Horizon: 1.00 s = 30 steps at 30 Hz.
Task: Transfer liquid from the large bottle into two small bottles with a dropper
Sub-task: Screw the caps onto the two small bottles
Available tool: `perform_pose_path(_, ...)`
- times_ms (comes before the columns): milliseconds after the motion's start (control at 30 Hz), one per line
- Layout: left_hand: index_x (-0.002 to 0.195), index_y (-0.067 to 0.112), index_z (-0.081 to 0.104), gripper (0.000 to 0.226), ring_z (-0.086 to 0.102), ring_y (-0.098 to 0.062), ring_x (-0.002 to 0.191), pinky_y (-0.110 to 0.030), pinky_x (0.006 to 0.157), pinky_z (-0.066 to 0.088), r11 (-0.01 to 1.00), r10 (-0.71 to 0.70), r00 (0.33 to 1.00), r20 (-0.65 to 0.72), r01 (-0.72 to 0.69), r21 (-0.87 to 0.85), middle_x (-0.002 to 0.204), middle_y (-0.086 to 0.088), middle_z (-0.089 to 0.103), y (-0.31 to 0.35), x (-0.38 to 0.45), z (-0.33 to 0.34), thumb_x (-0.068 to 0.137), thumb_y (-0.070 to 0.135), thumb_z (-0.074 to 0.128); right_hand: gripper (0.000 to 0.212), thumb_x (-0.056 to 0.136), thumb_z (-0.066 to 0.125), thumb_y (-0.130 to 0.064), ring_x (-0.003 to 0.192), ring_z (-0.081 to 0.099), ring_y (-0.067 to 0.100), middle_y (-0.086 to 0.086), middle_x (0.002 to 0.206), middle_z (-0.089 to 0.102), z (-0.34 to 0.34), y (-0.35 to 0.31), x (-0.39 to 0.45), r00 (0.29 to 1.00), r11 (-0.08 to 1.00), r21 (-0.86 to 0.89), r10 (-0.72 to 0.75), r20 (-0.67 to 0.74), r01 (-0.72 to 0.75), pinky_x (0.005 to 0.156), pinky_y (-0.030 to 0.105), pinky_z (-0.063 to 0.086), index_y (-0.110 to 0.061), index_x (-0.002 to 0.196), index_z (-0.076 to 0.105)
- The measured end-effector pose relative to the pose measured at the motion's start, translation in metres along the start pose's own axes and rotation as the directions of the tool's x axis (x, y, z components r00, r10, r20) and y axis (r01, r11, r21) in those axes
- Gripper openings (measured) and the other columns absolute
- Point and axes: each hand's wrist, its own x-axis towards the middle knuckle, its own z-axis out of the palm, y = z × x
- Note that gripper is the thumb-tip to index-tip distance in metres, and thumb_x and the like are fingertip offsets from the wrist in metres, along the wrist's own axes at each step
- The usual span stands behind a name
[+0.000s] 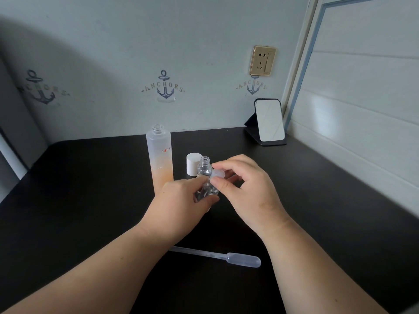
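Head view, one frame. Both hands meet at the centre of the frame, above the dark table (79, 200).

Left hand (181, 200): fingers curled round a small clear bottle (209, 189), gripping its body; the bottle is tilted and mostly hidden by the fingers. Whether it rests on the table or is lifted off it cannot be told.

Right hand (244, 184): thumb and forefinger pinch a small translucent cap (217, 174) right at the top of that held bottle. The remaining fingers are loosely curled. Whether the cap is seated on the neck or just apart from it cannot be told.

Second small bottle (204, 166): clear, upright, neck uncapped, standing just behind the hands, touching or nearly touching the fingertips in the picture.

White cap (193, 163): cylindrical, upright on the table, just left of and behind the second small bottle.

Large bottle (159, 158): frosted, upright, neck uncapped, peach-coloured liquid in the lower half; left of the white cap, just above and behind the left hand.

Dropper (217, 257): clear plastic pipette lying flat on the table in the lower centre of the frame, between the two forearms, bulb toward the right, touched by neither hand.

Folding mirror (268, 121) stands at the upper right, at the table's back edge.
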Motion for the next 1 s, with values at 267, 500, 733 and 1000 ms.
perform_pose_path(267, 0.093, 0.037, 0.063, 0.010, 0.058, 0.005, 0.076, -0.010, 0.057, 0.040, 0.999, -0.037, 0.999, 0.033, 0.036, 0.019, 0.070, 0.020, 0.057, -0.0020, 0.0011, 0.0000, 0.091, 0.046, 0.066, 0.018, 0.093, 0.071, -0.014, 0.096, 0.066, 0.006, -0.014, 0.104, 0.069, -0.0003, 0.0039, 0.0007, 1.000, 0.995, 0.100, 0.027, -0.004, -0.026, 0.078, 0.014, 0.052, -0.019, 0.109, 0.077)
perform_pose_path(500, 0.099, 0.037, 0.064, 0.012, 0.058, 0.009, 0.075, -0.008, 0.059, 0.041, 0.999, -0.042, 0.998, 0.047, 0.041, 0.025, 0.071, 0.023, 0.056, -0.0005, 0.0010, -0.0013, 0.091, 0.046, 0.066, 0.017, 0.092, 0.072, -0.015, 0.096, 0.067, 0.008, -0.014, 0.103, 0.070, -0.0011, 0.0046, 0.0009, 0.999, 0.990, 0.131, 0.045, 0.004, -0.045, 0.079, 0.021, 0.056, -0.021, 0.107, 0.078)
perform_pose_path(733, 0.099, 0.036, 0.065, 0.012, 0.056, 0.011, 0.076, -0.008, 0.058, 0.040, 0.999, -0.037, 0.999, 0.039, 0.036, 0.020, 0.067, 0.023, 0.053, 0.0002, 0.0010, -0.0018, 0.091, 0.044, 0.067, 0.021, 0.095, 0.069, -0.013, 0.102, 0.068, 0.008, -0.015, 0.108, 0.071, -0.0001, 0.0065, -0.0002, 0.997, 0.983, 0.170, 0.060, 0.039, -0.066, 0.085, 0.026, 0.057, -0.023, 0.111, 0.076)
perform_pose_path(1000, 0.090, 0.043, 0.053, 0.015, 0.055, 0.013, 0.073, -0.004, 0.060, 0.039, 1.000, -0.023, 0.999, 0.044, 0.022, 0.014, 0.065, 0.025, 0.050, 0.0032, 0.0010, -0.0036, 0.091, 0.042, 0.068, 0.023, 0.094, 0.070, -0.023, 0.102, 0.067, 0.005, -0.019, 0.108, 0.071, -0.0023, 0.0060, -0.0021, 0.989, 0.973, 0.188, 0.123, 0.083, -0.136, 0.083, 0.023, 0.058, -0.035, 0.114, 0.074)
